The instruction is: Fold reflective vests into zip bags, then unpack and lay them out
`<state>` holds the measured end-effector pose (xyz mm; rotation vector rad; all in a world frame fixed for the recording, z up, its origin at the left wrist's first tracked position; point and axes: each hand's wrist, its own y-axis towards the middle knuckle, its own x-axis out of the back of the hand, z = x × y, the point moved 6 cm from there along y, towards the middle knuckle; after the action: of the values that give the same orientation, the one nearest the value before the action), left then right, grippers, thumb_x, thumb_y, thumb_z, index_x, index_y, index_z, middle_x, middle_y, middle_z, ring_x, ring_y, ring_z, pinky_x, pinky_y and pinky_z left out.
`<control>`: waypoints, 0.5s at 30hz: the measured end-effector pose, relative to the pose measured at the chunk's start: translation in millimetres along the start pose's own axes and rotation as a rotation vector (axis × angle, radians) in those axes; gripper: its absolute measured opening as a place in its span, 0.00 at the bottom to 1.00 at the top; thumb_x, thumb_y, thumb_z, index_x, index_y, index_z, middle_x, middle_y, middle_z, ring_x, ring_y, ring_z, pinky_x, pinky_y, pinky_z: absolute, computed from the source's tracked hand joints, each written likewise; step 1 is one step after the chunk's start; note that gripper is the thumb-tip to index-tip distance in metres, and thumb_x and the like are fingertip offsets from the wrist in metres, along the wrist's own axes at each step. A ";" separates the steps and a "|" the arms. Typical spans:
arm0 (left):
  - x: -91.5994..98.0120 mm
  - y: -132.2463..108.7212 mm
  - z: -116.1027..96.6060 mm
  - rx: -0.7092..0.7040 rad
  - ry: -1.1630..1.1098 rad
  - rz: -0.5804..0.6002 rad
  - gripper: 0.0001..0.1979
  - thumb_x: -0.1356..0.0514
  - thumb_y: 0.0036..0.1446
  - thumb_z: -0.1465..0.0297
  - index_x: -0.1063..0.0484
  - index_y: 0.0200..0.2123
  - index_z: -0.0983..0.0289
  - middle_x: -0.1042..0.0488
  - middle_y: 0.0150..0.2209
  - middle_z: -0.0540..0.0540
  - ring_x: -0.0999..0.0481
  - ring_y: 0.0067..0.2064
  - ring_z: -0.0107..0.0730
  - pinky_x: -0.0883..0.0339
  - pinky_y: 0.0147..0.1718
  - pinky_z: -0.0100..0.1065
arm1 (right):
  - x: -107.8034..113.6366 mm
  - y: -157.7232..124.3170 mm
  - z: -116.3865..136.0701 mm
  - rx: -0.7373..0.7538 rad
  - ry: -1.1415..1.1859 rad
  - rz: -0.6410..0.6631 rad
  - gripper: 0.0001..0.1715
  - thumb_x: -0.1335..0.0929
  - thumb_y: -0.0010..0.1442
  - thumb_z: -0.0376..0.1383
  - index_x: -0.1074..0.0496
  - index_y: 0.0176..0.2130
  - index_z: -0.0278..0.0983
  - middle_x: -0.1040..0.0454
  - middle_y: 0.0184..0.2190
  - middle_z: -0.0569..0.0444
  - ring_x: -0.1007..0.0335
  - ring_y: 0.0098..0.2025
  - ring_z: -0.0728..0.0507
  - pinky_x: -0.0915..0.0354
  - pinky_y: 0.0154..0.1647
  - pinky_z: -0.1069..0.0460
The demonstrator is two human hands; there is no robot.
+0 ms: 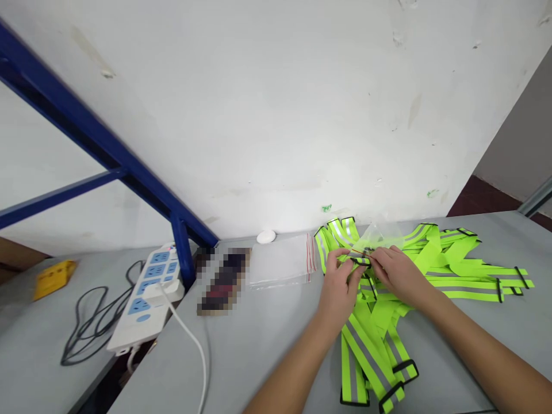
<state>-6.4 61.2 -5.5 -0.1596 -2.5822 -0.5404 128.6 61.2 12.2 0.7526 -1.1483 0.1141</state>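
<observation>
My left hand (340, 284) is closed, its thumb and fingers pinched at the red-lined mouth of a clear zip bag (379, 234). Just to its right, my right hand (399, 273) pinches the other side of that mouth, fingers bent inward. A black strap buckle (361, 261) shows between the fingertips; whether it is inside the bag I cannot tell. Beneath and around both hands lie several neon-yellow reflective straps (371, 351) with grey stripes and black buckles. More of these straps (466, 282) spread out to the right.
A stack of clear zip bags (280, 261) lies left of my hands, a white oval object (266, 236) behind it. Further left are a blurred-out item (226, 282), a white power strip (146, 299) with cables, a blue metal frame (107, 144) and a yellow object (54, 280). A white wall (280, 115) stands behind.
</observation>
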 end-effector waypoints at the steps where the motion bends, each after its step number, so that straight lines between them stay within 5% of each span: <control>1: 0.3 0.4 0.7 0.017 -0.003 0.000 0.11 0.49 0.65 0.67 0.30 0.33 0.63 0.39 0.49 0.59 0.29 0.41 0.33 0.30 0.33 0.34 | -1.2 -0.1 -0.6 -0.007 0.029 0.010 0.10 0.42 0.68 0.32 0.35 0.34 0.37 0.28 0.28 0.55 0.37 0.27 0.46 0.43 0.33 0.51; 9: -2.0 -1.3 2.9 0.107 -0.023 -0.081 0.09 0.48 0.64 0.66 0.31 0.36 0.63 0.42 0.49 0.59 0.30 0.36 0.29 0.30 0.33 0.35 | -3.5 1.4 3.3 -0.011 0.045 -0.044 0.11 0.41 0.67 0.32 0.35 0.33 0.37 0.30 0.26 0.55 0.38 0.26 0.46 0.43 0.34 0.50; 15: -3.6 -5.2 0.1 0.112 -0.008 -0.126 0.07 0.52 0.66 0.68 0.37 0.44 0.62 0.41 0.51 0.61 0.33 0.51 0.38 0.34 0.49 0.42 | -11.6 1.3 9.7 -0.081 0.069 0.054 0.12 0.43 0.69 0.33 0.36 0.33 0.37 0.29 0.27 0.55 0.37 0.27 0.45 0.43 0.35 0.50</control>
<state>-4.4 56.5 -9.2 0.0393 -2.6348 -0.4390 115.4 59.8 4.8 0.6417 -1.1021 0.1374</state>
